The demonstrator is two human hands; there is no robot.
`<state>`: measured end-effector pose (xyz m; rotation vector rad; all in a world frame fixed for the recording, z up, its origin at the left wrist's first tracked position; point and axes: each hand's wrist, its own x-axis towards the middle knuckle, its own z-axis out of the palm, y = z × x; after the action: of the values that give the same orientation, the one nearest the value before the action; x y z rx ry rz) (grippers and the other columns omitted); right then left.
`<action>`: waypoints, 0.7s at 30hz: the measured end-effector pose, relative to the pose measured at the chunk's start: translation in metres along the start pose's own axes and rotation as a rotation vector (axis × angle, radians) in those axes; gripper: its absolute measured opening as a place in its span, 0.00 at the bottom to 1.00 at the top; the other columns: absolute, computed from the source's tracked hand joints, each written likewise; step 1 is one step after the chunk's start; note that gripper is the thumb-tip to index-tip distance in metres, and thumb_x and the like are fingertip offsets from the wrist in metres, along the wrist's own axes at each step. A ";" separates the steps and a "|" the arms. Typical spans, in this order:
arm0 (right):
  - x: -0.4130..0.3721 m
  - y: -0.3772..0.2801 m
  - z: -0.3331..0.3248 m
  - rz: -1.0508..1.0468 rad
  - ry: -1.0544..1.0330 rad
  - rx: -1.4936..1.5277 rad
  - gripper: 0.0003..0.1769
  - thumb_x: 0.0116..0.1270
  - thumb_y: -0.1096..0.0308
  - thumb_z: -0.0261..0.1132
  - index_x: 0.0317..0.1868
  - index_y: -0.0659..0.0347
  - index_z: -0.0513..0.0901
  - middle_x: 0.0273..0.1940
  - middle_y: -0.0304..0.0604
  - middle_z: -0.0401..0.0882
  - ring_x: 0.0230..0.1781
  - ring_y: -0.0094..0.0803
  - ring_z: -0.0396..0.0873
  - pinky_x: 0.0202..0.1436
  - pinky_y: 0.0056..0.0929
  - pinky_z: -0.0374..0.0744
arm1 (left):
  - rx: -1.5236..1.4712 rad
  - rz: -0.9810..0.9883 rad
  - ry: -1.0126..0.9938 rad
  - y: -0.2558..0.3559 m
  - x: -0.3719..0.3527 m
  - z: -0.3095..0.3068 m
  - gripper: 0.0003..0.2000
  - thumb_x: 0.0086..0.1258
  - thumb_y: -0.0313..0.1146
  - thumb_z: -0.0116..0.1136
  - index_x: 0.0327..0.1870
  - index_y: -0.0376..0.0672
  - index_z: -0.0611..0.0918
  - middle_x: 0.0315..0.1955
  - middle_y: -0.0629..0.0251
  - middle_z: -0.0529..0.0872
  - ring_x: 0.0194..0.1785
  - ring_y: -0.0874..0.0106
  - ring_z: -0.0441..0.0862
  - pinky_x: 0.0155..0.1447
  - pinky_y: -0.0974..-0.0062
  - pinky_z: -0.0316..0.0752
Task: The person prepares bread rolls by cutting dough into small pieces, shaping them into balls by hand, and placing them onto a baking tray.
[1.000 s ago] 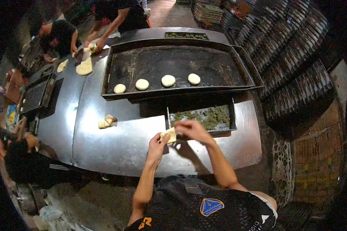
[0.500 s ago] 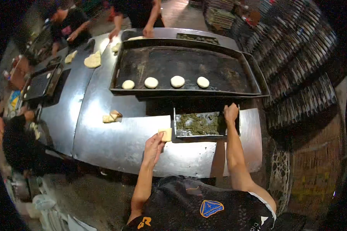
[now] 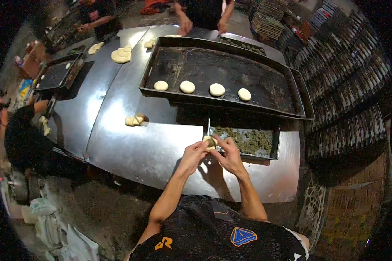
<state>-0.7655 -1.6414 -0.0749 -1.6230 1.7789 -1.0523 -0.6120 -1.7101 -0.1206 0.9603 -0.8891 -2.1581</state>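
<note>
My left hand (image 3: 191, 157) is closed on a small piece of pale dough (image 3: 206, 145), with a clump of greenish-brown filling (image 3: 212, 142) lying on it. From the other side, my right hand (image 3: 230, 157) grips the same dough, its fingers at the filling and its thumb by the dough's lower edge. Both hands are over the left front corner of a metal tin (image 3: 278, 145), which contains crumbly green filling (image 3: 257, 141). Left of the hands, several cut dough pieces (image 3: 135, 120) lie on the metal table (image 3: 152, 148).
Beyond the tin sits a large dark baking tray (image 3: 231, 65) with several round dough balls (image 3: 217, 89) along its near side. Larger dough lumps (image 3: 121, 55) lie at the back left. People (image 3: 21, 135) work around the table; tray racks (image 3: 344, 95) stand at right.
My right hand has come out of the tin toward the left and met my left hand at the dough. Green filling now lies on the dough. The camera view has shifted.
</note>
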 end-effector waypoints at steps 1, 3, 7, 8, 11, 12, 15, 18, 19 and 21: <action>0.000 0.000 0.002 -0.007 -0.006 0.001 0.29 0.61 0.59 0.71 0.61 0.60 0.77 0.37 0.44 0.69 0.34 0.29 0.69 0.34 0.27 0.71 | -0.003 0.006 0.006 0.003 0.000 -0.001 0.23 0.70 0.42 0.61 0.56 0.30 0.77 0.49 0.60 0.81 0.49 0.74 0.79 0.56 0.76 0.75; -0.003 0.003 0.008 0.048 0.135 0.169 0.32 0.60 0.58 0.72 0.63 0.62 0.75 0.38 0.42 0.68 0.34 0.28 0.69 0.35 0.27 0.72 | -0.214 0.041 -0.093 0.017 -0.006 0.003 0.22 0.71 0.39 0.60 0.56 0.29 0.76 0.48 0.58 0.81 0.49 0.73 0.80 0.57 0.74 0.77; 0.000 0.014 0.025 -0.047 0.134 0.375 0.28 0.60 0.66 0.72 0.60 0.64 0.77 0.51 0.46 0.74 0.44 0.29 0.75 0.42 0.29 0.77 | -0.044 0.026 -0.088 0.016 -0.009 0.005 0.21 0.73 0.38 0.56 0.58 0.30 0.74 0.47 0.57 0.82 0.50 0.71 0.81 0.54 0.75 0.78; 0.001 0.005 0.019 -0.120 0.153 0.215 0.23 0.63 0.74 0.67 0.59 0.64 0.77 0.58 0.48 0.74 0.46 0.35 0.79 0.45 0.30 0.80 | -0.040 0.011 -0.079 0.013 -0.008 0.004 0.21 0.72 0.37 0.57 0.58 0.31 0.74 0.46 0.58 0.82 0.49 0.73 0.81 0.53 0.78 0.79; 0.013 0.007 0.015 -0.402 0.114 -0.116 0.22 0.60 0.76 0.68 0.57 0.60 0.80 0.56 0.51 0.74 0.46 0.39 0.79 0.47 0.31 0.80 | -0.098 0.100 -0.084 -0.001 -0.004 0.000 0.20 0.72 0.36 0.58 0.58 0.32 0.74 0.45 0.60 0.82 0.48 0.73 0.82 0.52 0.80 0.79; 0.016 0.003 0.011 -0.393 0.075 -0.085 0.21 0.58 0.75 0.69 0.55 0.58 0.82 0.52 0.51 0.77 0.45 0.42 0.79 0.47 0.32 0.80 | -0.094 0.118 -0.069 -0.001 -0.006 0.000 0.18 0.73 0.33 0.56 0.59 0.32 0.74 0.43 0.60 0.83 0.46 0.74 0.83 0.49 0.82 0.79; 0.021 -0.033 0.000 -0.282 0.166 0.012 0.15 0.57 0.74 0.70 0.47 0.62 0.84 0.44 0.49 0.80 0.46 0.42 0.77 0.48 0.35 0.78 | 0.335 0.222 0.064 0.010 -0.014 0.008 0.17 0.74 0.30 0.53 0.60 0.31 0.74 0.43 0.58 0.84 0.46 0.75 0.83 0.49 0.81 0.79; 0.025 -0.020 0.003 -0.245 0.077 0.048 0.14 0.56 0.73 0.71 0.44 0.64 0.85 0.39 0.47 0.82 0.42 0.40 0.80 0.43 0.32 0.79 | 0.654 0.392 0.064 0.015 -0.026 0.007 0.16 0.76 0.29 0.47 0.61 0.32 0.74 0.46 0.56 0.85 0.47 0.73 0.84 0.51 0.77 0.80; 0.027 -0.008 0.006 -0.297 -0.012 0.034 0.14 0.56 0.73 0.71 0.44 0.64 0.85 0.39 0.46 0.82 0.40 0.39 0.81 0.42 0.31 0.79 | 0.804 0.491 0.021 0.012 -0.027 0.002 0.17 0.76 0.28 0.45 0.63 0.33 0.72 0.47 0.56 0.84 0.47 0.73 0.83 0.52 0.76 0.80; 0.026 -0.005 0.008 -0.298 -0.022 0.033 0.12 0.57 0.74 0.71 0.43 0.64 0.85 0.37 0.45 0.83 0.36 0.36 0.82 0.40 0.30 0.80 | 0.688 0.525 -0.101 0.010 -0.032 -0.008 0.19 0.78 0.29 0.43 0.67 0.34 0.67 0.52 0.56 0.81 0.50 0.72 0.83 0.52 0.74 0.80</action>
<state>-0.7604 -1.6687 -0.0717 -1.9120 1.5269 -1.1811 -0.5856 -1.6948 -0.1045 0.7917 -1.7717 -1.4725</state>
